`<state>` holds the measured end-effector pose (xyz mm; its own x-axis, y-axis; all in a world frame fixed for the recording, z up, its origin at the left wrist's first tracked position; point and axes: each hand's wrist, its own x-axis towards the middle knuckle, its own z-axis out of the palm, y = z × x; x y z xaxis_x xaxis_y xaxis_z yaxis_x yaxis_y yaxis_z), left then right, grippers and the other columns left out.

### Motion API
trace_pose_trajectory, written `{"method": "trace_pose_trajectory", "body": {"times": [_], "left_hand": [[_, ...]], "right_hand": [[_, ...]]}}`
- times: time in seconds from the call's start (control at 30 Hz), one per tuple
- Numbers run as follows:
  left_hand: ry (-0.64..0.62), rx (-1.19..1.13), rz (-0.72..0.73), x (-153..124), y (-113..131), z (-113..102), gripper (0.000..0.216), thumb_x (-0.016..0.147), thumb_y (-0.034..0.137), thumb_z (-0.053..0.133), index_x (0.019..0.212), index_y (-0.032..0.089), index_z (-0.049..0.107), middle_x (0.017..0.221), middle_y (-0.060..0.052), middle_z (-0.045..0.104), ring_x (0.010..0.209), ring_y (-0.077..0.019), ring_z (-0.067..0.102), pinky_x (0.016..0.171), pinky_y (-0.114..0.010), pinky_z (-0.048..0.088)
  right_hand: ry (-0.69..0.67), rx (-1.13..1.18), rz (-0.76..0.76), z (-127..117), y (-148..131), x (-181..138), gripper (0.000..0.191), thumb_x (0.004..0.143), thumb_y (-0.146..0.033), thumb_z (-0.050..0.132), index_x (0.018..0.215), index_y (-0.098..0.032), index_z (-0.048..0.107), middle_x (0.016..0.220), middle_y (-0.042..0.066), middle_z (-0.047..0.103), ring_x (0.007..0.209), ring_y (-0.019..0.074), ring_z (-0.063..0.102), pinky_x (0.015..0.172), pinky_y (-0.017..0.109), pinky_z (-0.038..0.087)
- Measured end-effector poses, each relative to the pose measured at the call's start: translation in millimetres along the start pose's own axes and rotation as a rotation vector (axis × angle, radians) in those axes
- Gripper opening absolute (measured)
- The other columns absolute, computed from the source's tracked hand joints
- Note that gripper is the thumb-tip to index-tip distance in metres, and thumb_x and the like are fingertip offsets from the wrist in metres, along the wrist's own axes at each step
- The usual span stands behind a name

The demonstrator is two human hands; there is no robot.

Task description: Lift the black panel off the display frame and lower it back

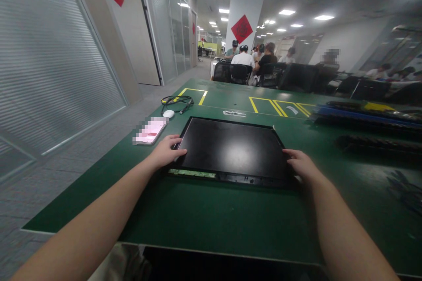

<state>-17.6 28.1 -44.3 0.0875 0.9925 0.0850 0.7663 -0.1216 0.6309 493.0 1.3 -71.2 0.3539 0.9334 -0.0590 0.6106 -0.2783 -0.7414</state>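
A black flat display panel (pixel 231 147) lies face up, or nearly so, above the green table in front of me. Along its near edge runs a strip of green circuit board (pixel 193 173) on the left, with black trim beside it. My left hand (pixel 168 150) grips the panel's left edge, thumb on top and fingers around the side. On the opposite edge my right hand (pixel 301 164) holds it the same way, with some fingertips hidden beneath. Whether the panel touches the tabletop I cannot tell.
On the green table (pixel 211 215), a phone (pixel 151 131), a white mouse (pixel 169 114) and a coiled black cable (pixel 178 103) lie to the left. Stacked dark and blue parts (pixel 359 116) sit at right. Yellow tape outlines mark the far side. Several people sit beyond, near black chairs (pixel 240 73).
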Motion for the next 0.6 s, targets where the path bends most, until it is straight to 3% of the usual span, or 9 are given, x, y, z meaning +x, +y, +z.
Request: {"method": "trace_pose_trajectory", "body": {"times": [0.13,0.3,0.47,0.6], "left_hand": [[0.001,-0.005,0.007,0.3,-0.2,0.6,0.068,0.067,0.054,0.069,0.122,0.014,0.073,0.149,-0.017,0.054,0.137,-0.0364,0.052,0.118,-0.044,0.035],[0.012,-0.022,0.013,-0.4,0.6,0.4,0.063,0.067,0.054,0.071,0.118,0.018,0.075,0.147,-0.015,0.057,0.136,-0.0376,0.052,0.118,-0.046,0.035],[0.001,-0.034,0.011,-2.4,3.2,-0.5,0.068,0.067,0.053,0.070,0.121,0.013,0.073,0.149,-0.020,0.055,0.138,-0.0395,0.051,0.118,-0.048,0.035],[0.007,-0.024,0.025,-3.2,4.2,-0.6,0.064,0.067,0.053,0.071,0.118,0.015,0.074,0.149,-0.019,0.055,0.137,-0.0398,0.051,0.118,-0.048,0.035]], "right_hand": [[-0.026,0.053,0.031,0.0,-2.0,-3.1,0.063,0.070,-0.006,0.051,0.129,-0.015,0.069,0.123,0.014,0.072,0.089,0.0217,0.072,0.070,0.027,0.055],[-0.075,0.097,0.080,-0.3,-4.5,-7.4,0.069,0.071,-0.008,0.050,0.138,-0.014,0.062,0.110,0.014,0.075,0.080,0.0212,0.072,0.064,0.028,0.054],[-0.071,0.158,0.115,0.3,-7.8,-10.0,0.068,0.071,-0.008,0.049,0.137,-0.014,0.063,0.113,0.014,0.074,0.070,0.0179,0.069,0.059,0.027,0.051],[-0.086,0.132,0.109,1.2,-8.7,-9.9,0.070,0.068,-0.007,0.049,0.137,-0.014,0.062,0.104,0.013,0.076,0.069,0.0189,0.069,0.057,0.027,0.050]]}}
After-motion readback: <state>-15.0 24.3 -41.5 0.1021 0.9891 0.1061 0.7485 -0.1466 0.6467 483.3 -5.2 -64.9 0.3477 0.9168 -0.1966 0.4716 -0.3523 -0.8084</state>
